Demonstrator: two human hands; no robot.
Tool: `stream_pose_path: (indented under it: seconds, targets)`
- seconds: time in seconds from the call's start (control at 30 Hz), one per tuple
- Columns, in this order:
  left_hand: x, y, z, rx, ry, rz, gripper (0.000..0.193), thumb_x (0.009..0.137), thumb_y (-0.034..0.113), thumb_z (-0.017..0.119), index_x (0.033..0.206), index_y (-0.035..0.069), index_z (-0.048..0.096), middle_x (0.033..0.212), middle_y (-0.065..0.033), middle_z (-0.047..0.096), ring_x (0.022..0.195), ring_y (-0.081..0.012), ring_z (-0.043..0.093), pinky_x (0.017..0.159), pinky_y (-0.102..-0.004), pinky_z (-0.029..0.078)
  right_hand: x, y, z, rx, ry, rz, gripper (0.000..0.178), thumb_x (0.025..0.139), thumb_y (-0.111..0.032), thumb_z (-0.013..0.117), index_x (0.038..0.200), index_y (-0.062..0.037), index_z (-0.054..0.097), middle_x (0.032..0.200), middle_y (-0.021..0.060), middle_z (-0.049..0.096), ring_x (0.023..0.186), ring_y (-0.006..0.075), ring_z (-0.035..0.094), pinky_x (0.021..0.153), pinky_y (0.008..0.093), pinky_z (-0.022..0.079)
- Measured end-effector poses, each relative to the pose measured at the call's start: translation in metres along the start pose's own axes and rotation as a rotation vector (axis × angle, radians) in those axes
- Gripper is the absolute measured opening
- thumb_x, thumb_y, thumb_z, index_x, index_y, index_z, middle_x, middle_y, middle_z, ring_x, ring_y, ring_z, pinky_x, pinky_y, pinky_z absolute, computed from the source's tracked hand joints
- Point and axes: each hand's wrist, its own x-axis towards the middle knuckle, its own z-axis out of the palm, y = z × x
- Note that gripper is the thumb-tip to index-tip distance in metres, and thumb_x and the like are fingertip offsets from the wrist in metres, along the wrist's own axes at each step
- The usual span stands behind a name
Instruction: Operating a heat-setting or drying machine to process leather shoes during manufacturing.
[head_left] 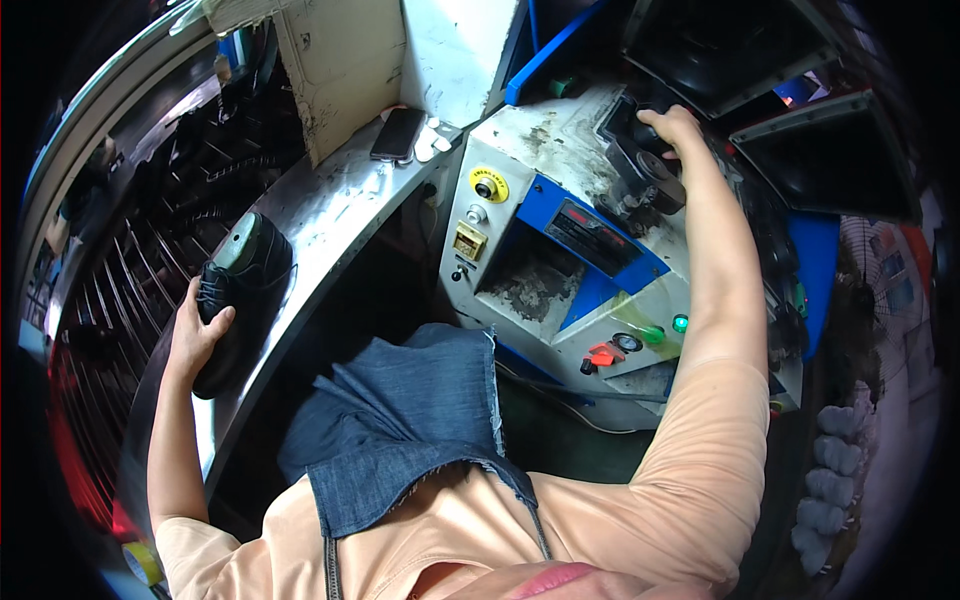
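Observation:
At the left, my left hand [195, 335] grips a black lace-up shoe [262, 262] with a green shoe last [238, 243] showing in its opening. The shoe lies at the edge of the metal ledge; my thumb is on its near side and the other fingers are partly hidden. My right arm reaches far to the right over the machine [545, 130]. There my right hand [678, 130] curls round a dark object [650, 128] at the machine's dark clamp-like head [645, 175]. Shadow hides what kind of thing it is.
Left of the metal ledge [335, 215] runs a rack of rods [130, 290] with dark shoes. A phone [398, 134] lies on the ledge. The machine's front carries a yellow-ringed button [487, 187], a red knob [603, 354] and a lit green button [680, 323]. Dark panels [825, 155] stand beyond my right hand.

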Motion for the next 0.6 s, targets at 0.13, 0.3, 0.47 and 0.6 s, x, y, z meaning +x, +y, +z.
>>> stream_pose_path:
  seconds: [0.13, 0.3, 0.47, 0.6]
  targets:
    - [0.004, -0.008, 0.004, -0.031, -0.004, 0.006, 0.087, 0.069, 0.054, 0.067, 0.131, -0.002, 0.042, 0.116, -0.0209, 0.058, 0.111, -0.0314, 0.054, 0.099, -0.0392, 0.038, -0.014, 0.047, -0.036, 0.912, -0.15, 0.067, 0.058, 0.073, -0.031, 0.076, 0.12, -0.0037, 0.054, 0.112, 0.0133, 0.06, 0.103, 0.0303, 0.059, 0.083, 0.052, 0.052]
    - [-0.001, -0.008, 0.003, -0.117, 0.078, 0.121, 0.089, 0.069, 0.045, 0.074, 0.139, 0.003, 0.037, 0.131, -0.0208, 0.049, 0.124, -0.0329, 0.046, 0.107, -0.0426, 0.033, -0.109, 0.048, -0.066, 1.291, -0.04, -0.062, 0.048, 0.079, -0.032, 0.07, 0.114, -0.0001, 0.057, 0.11, 0.0137, 0.062, 0.1, 0.0292, 0.062, 0.082, 0.0496, 0.053]
    - [-0.001, 0.026, 0.003, 0.055, 0.419, 0.627, 0.076, 0.073, 0.025, 0.077, 0.137, 0.003, 0.041, 0.129, -0.0182, 0.05, 0.125, -0.0323, 0.045, 0.106, -0.0406, 0.034, -0.204, 0.029, -0.076, 1.518, -0.276, -0.433, 0.054, 0.086, -0.038, 0.058, 0.127, -0.0039, 0.051, 0.123, 0.0123, 0.059, 0.112, 0.0276, 0.057, 0.086, 0.0469, 0.052]
    - [-0.016, 0.114, 0.024, -0.607, 0.015, 0.636, 0.081, 0.076, 0.044, 0.072, 0.141, 0.008, 0.038, 0.133, -0.0158, 0.049, 0.124, -0.0264, 0.046, 0.103, -0.0391, 0.037, -0.283, -0.027, -0.023, 1.767, -0.527, -0.51, 0.052, 0.088, -0.034, 0.054, 0.131, -0.004, 0.05, 0.128, 0.0116, 0.058, 0.117, 0.0262, 0.056, 0.099, 0.0441, 0.044]
